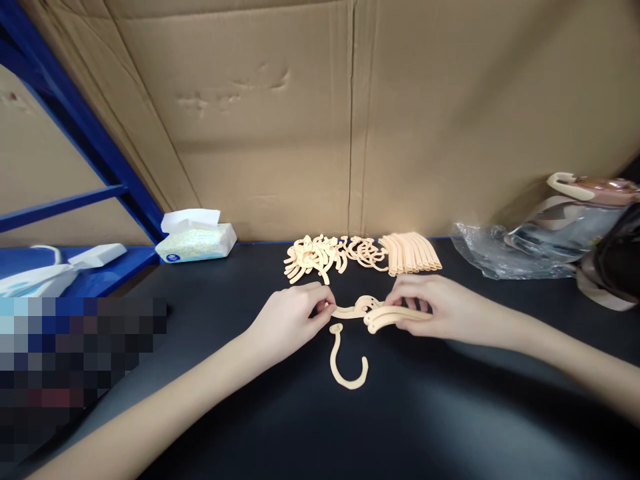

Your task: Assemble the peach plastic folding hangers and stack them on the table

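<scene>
My left hand (297,310) pinches the left end of a pale beige curved plastic piece (346,313), seemingly part of a clothes hanger. My right hand (427,303) is closed around a beige hanger arm (387,316), its holed end pointing left. The two pieces meet or overlap between my hands near a rounded part with holes; whether they are joined I cannot tell. Just below them, a beige hanger hook (349,385) lies flat on the black tabletop (310,427), its round holed end uppermost and its curve opening to the right.
Along the back lie a heap of curved beige pieces (315,255), a pile of hooks (364,251) and a row of hanger arms (413,253). A tissue pack (197,241) stands back left, clear plastic bags (493,257) back right. Cardboard (250,133) walls the rear; a blue frame (75,113) rises left.
</scene>
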`<state>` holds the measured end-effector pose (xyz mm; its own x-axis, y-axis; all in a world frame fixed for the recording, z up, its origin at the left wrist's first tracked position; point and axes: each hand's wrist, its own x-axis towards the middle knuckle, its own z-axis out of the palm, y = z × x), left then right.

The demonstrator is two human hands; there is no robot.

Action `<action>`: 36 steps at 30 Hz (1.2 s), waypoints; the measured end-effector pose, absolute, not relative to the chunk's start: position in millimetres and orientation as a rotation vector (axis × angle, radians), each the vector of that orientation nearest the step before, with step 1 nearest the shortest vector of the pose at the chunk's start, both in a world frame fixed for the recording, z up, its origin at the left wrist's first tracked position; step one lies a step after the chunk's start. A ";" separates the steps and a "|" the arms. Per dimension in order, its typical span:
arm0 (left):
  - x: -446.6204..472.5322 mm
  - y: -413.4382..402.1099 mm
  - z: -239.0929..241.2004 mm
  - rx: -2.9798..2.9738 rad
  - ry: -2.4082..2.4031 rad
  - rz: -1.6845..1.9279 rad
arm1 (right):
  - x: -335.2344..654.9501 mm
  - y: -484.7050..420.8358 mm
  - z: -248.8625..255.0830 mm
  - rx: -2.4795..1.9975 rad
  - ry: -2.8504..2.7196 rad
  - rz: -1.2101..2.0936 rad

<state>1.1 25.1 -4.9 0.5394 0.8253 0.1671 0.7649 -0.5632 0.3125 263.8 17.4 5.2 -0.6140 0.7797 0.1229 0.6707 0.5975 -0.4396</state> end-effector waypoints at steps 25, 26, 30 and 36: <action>13.2 6.3 1.8 2.563 0.796 0.111 | 270.4 -4.0 -21.9 -1.277 -2.596 0.276; 13.5 4.8 3.7 2.566 0.780 0.092 | 270.9 -3.6 -22.8 -1.257 -2.604 0.264; 13.0 4.6 9.3 2.552 0.769 0.030 | 272.1 -3.2 -25.4 -1.184 -2.648 0.193; 11.5 8.5 10.4 2.513 0.752 0.017 | 272.9 -4.0 -25.4 -1.152 -2.665 0.171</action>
<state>11.5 8.5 10.4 0.8465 0.5163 -0.1299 0.5097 -0.7154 0.4780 272.9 -4.0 -25.4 -0.6633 0.7297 0.1662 0.7025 0.6836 -0.1979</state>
